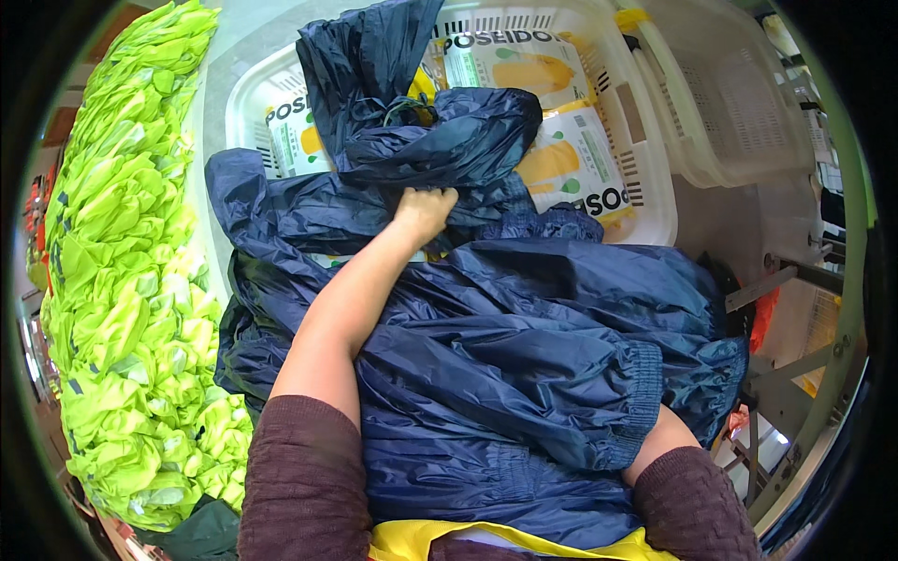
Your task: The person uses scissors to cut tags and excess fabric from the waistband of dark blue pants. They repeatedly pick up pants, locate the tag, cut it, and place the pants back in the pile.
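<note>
A thin, shiny navy nylon garment with elastic cuffs lies crumpled across my lap and over the basket in front. My left hand is closed on a fold of it near the middle, fingers curled into the cloth. My right forearm goes in through a gathered elastic cuff at the right, and the hand is hidden inside the fabric. Farther off, a bunched part of the navy cloth with a dark cord rises over the basket. Whether it is one garment or more, I cannot tell.
A white plastic basket holds several printed white-and-yellow packages under the cloth. At the left runs a long heap of lime-green fabric pieces. An empty translucent crate and a metal frame stand at the right.
</note>
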The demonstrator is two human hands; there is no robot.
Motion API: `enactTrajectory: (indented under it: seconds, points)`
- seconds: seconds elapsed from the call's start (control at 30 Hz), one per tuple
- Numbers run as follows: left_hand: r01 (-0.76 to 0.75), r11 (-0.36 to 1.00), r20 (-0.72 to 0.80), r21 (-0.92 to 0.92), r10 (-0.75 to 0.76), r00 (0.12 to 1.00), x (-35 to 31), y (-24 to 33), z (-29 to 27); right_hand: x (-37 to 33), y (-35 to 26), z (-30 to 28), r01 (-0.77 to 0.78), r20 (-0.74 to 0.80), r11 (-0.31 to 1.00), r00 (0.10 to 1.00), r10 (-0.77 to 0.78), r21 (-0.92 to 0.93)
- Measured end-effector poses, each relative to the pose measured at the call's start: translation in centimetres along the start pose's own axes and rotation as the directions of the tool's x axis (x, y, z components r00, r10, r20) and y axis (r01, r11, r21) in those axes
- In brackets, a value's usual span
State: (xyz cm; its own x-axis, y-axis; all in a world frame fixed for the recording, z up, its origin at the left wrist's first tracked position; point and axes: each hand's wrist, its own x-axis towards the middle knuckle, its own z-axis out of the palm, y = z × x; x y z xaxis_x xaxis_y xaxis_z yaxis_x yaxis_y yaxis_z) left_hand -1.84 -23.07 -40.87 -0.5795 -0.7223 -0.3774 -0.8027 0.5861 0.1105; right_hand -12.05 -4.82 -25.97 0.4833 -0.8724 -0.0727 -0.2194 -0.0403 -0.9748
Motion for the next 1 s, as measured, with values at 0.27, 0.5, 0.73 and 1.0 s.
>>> enactTrajectory:
  seconds: [0.27,0.5,0.73,1.0]
  points:
    - [-0.209,0.834,-0.814,-0.510,-0.390,0.431,-3.7,-6.2,-23.6,1.6,0.8,0.6,-0.026,-0.061,0.999,0.998,0.023,-0.044]
    - [-0.185,0.528,-0.509,-0.829,-0.573,0.643,-19.6,2.7,-26.8,3.3,1.4,1.7,-0.127,-0.093,0.981,0.989,0.114,-0.149]
    - [-0.347,0.595,-0.528,-0.725,-0.157,0.834,-22.8,11.4,-16.8,4.7,1.7,-2.5,-0.278,-0.161,0.915,0.958,0.239,-0.291]
    - [-0.385,0.613,-0.656,-0.690,-0.303,0.692,-22.7,11.1,-15.4,1.0,-5.5,-20.3,-0.408,-0.450,0.908,0.832,0.325,-0.099]
